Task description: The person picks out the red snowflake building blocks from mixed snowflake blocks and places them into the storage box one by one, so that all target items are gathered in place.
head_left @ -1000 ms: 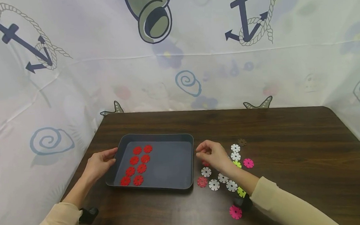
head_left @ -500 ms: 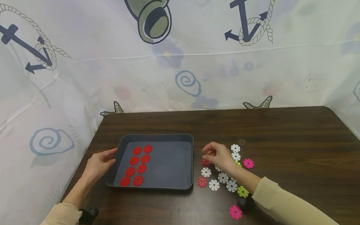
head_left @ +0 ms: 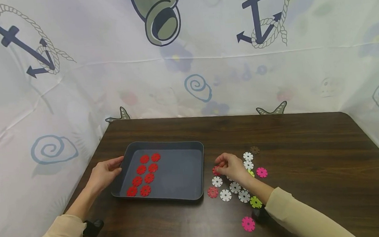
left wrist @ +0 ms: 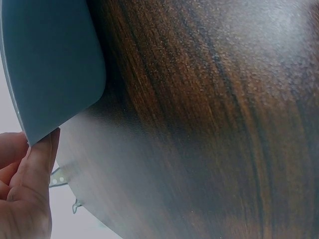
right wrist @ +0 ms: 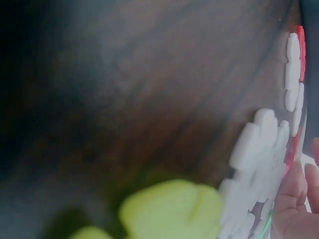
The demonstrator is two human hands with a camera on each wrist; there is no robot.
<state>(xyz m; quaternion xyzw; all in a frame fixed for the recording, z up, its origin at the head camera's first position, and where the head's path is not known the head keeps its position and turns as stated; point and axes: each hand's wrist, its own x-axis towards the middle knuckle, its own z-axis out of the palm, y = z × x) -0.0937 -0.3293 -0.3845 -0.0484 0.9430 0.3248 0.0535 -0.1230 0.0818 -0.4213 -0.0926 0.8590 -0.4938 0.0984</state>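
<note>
My left hand (head_left: 104,173) pinches the left rim of a dark grey baking tray (head_left: 180,170); in the left wrist view, thumb and finger (left wrist: 37,167) lie on either side of its edge. Several red notched interlocking discs (head_left: 152,167) lie in two columns inside the tray. To the tray's right, my right hand (head_left: 232,167) is lowered over another red notched disc (head_left: 216,170). Thumb and index fingertips are right at that disc, spread apart, and it lies flat on the table. A second red disc (head_left: 212,192) lies closer to the front.
White notched discs (head_left: 225,195) are scattered under and around the right forearm. Near them lie yellow-green discs (head_left: 256,202), pink discs (head_left: 248,223) and a brown disc (head_left: 254,150). Everything rests on a dark wooden table (head_left: 310,154), with a patterned cloth (head_left: 220,39) hanging behind it.
My right hand has moved right, away from the tray's edge, and come down onto the red disc. The left hand and the tray have stayed put.
</note>
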